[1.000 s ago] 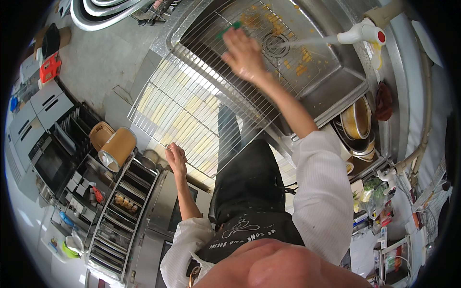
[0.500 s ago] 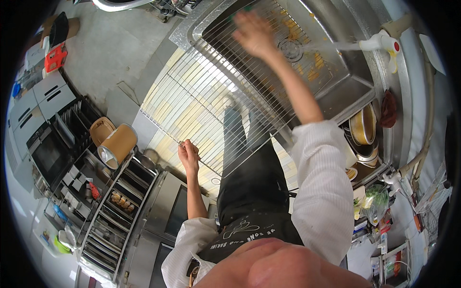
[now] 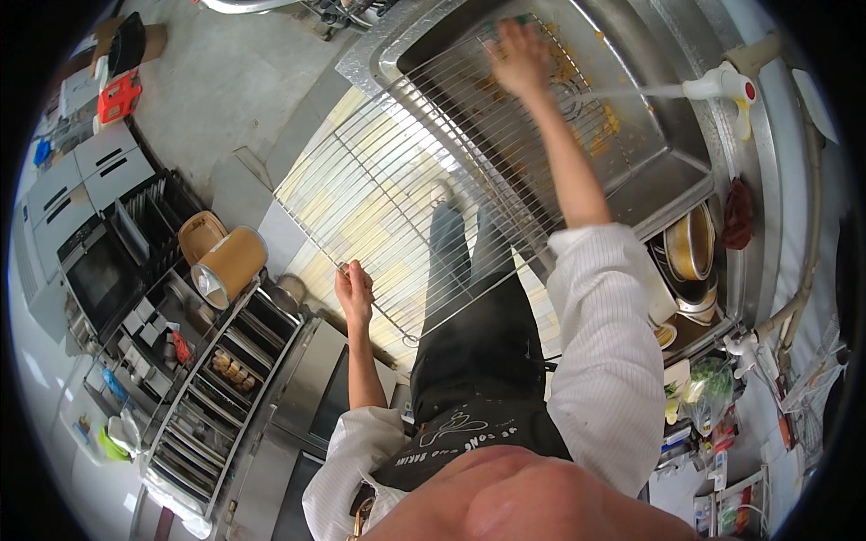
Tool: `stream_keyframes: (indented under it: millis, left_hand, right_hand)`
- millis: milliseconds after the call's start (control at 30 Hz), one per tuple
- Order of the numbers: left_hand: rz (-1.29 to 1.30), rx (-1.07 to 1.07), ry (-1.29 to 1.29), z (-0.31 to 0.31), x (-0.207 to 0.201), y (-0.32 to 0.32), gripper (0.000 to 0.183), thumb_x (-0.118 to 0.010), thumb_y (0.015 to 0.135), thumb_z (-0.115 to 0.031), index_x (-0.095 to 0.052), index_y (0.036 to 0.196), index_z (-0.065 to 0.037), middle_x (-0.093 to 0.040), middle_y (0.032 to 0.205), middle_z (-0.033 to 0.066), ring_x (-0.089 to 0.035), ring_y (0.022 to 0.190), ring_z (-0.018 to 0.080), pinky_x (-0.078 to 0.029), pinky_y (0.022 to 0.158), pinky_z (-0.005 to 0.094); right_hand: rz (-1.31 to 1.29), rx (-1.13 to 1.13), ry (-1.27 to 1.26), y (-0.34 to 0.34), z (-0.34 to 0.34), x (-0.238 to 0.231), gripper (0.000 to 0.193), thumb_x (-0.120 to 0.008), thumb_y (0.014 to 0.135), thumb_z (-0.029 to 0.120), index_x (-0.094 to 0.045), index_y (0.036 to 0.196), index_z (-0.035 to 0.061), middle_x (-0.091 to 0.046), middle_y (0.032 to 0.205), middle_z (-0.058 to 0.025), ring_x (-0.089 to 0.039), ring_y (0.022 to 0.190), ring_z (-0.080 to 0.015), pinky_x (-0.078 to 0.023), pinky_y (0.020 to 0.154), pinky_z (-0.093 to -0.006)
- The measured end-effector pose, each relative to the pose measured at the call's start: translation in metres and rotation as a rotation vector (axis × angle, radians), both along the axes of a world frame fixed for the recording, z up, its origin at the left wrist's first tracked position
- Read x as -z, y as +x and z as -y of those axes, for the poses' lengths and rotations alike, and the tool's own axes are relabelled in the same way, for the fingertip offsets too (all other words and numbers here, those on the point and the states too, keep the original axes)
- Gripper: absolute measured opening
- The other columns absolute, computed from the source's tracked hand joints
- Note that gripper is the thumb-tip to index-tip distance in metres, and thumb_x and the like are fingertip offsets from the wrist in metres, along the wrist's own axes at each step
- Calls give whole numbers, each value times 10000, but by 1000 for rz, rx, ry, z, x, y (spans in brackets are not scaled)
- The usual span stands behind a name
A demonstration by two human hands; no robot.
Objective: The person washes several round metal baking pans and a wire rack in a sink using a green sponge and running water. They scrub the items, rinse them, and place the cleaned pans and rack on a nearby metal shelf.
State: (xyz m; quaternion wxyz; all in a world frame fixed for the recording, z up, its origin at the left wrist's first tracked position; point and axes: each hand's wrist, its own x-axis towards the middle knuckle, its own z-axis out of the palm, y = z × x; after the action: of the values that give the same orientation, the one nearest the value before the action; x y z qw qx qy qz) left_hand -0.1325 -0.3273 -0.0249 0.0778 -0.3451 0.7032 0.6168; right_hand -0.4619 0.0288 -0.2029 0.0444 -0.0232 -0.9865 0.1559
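Observation:
A wire cooling rack [image 3: 361,171] reaches from in front of my legs over the sink's near rim, its far end inside the basin. My left hand [image 3: 355,283] is closed around the rack's near-left edge. Farther out, my right hand [image 3: 520,59] presses a green scouring pad [image 3: 492,31] against the rack's far part. Most of the pad is hidden under the fingers. Below it, the metal sink [image 3: 672,167] has orange-yellow scraps [image 3: 611,119] on its bottom. Water [image 3: 654,91] runs from a white tap [image 3: 719,87] into the basin.
Round metal tins [image 3: 690,242] stand on a shelf beside the sink. A dark red cloth [image 3: 739,215] hangs at the right rim. On the left are a tray trolley [image 3: 216,388], a brown cylindrical tub [image 3: 231,265] and an oven [image 3: 104,279]. A bagged green vegetable [image 3: 708,379] lies lower right.
My right hand has moved to the right across the rack with the scouring pad. My left hand keeps its grip, and the rack has shifted only slightly.

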Motion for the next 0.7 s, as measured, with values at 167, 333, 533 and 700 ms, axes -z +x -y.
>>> stream_keyframes:
  millis: [167, 333, 533, 700]
  left_hand:
    - [80, 42, -96, -11, -9, -2, 306, -493, 1026, -338, -444, 814, -122, -413, 548, -31, -349, 423, 46, -303, 350, 213]
    - [-30, -99, -12, -26, 4, 8, 292, -565, 999, -297, -422, 831, -106, -379, 575, -48, -312, 460, 29, -228, 383, 217]
    - [-92, -109, -10, -27, -1, 11, 291, -578, 993, -283, -426, 814, -111, -356, 590, -68, -294, 487, 27, -232, 419, 218]
    - [-68, -14, -42, -24, -15, 8, 303, -597, 984, -280, -429, 792, -115, -372, 579, -59, -302, 485, 31, -239, 420, 220]
  right_hand:
    - [95, -462, -346, 84, 168, -110, 552, -447, 977, 477, -386, 1459, 215, -260, 1577, -61, -177, 1472, -271, -153, 1180, -538]
    - [76, -761, -404, 132, 228, -152, 538, -364, 1007, 429, -315, 1502, 222, -191, 1594, -15, -96, 1488, -217, -120, 1207, -466]
    - [121, -205, -133, 50, 29, -51, 486, -459, 990, 289, -399, 1458, 172, -392, 1517, -52, -368, 1396, -262, -253, 1167, -433]
    - [215, 480, -356, 83, -103, 11, 369, -486, 981, 211, -541, 1331, 106, -549, 1364, -125, -507, 1252, -323, -420, 1017, -419]
